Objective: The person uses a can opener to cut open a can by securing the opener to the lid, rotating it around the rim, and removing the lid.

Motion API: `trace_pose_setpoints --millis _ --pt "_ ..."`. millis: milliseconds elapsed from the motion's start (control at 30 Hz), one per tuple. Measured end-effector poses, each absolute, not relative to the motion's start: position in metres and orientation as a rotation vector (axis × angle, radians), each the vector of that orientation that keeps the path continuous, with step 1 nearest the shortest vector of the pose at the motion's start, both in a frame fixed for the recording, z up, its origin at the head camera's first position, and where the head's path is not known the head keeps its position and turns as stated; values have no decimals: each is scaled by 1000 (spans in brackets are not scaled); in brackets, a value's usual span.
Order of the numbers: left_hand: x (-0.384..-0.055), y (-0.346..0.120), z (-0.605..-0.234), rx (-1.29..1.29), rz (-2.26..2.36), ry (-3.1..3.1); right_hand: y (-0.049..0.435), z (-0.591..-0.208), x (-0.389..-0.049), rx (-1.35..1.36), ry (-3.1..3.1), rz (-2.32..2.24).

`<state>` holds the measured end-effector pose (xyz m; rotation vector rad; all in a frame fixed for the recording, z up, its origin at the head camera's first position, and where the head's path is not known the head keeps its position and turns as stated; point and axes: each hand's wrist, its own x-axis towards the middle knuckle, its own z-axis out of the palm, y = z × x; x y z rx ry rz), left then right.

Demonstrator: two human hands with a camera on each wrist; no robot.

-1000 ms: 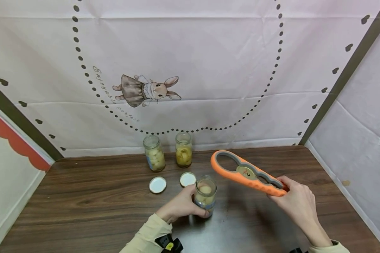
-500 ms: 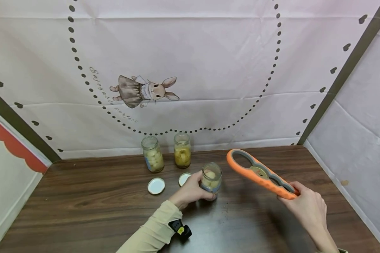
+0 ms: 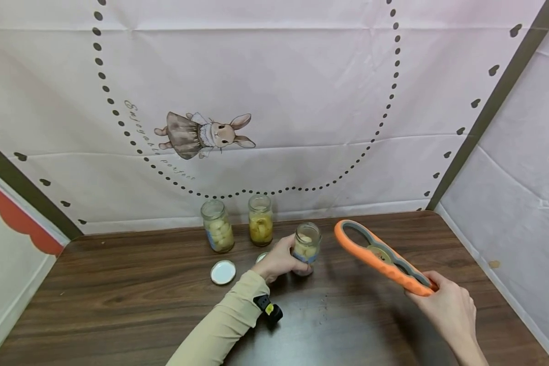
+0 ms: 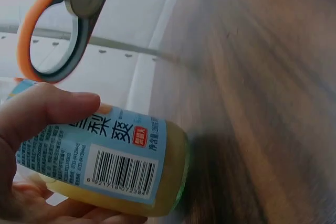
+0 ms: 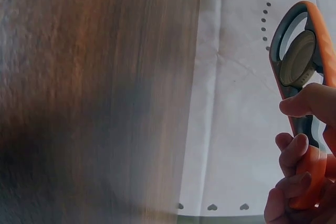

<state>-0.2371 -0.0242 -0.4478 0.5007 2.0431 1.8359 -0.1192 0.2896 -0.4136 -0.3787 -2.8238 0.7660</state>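
My left hand [image 3: 279,262] grips an uncapped glass jar [image 3: 305,250] of pale fruit chunks, thumb on one side and fingers on the other. In the left wrist view its blue label [image 4: 126,156] with a barcode shows beside the thumb. Whether the jar's base touches the table cannot be told. My right hand [image 3: 450,307] holds an orange-and-grey jar opener [image 3: 370,260] by one end, raised to the right of the jar. A gold lid [image 5: 298,59] sits within one of the opener's openings.
Two more uncapped jars, one of whitish fruit [image 3: 219,234] and one of yellow fruit [image 3: 261,227], stand at the table's back edge. In front lie a white-faced lid [image 3: 223,272] and a second lid [image 3: 261,257], partly hidden by my left hand. A printed cloth [image 3: 302,101] hangs behind.
My left hand has carried the jar away from me and slightly right, toward the back of the table. My right hand has moved right and a little nearer with the opener and lid.
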Motion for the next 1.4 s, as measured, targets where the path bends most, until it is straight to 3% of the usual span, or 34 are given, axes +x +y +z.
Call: trace_pose_setpoints --millis 533,1400 --pt "-262 -21 -452 454 1795 2114 299 -413 -119 -389 -2755 736" --pt "-288 -1 -453 -53 1843 2371 298 -418 -115 -491 -2818 850"
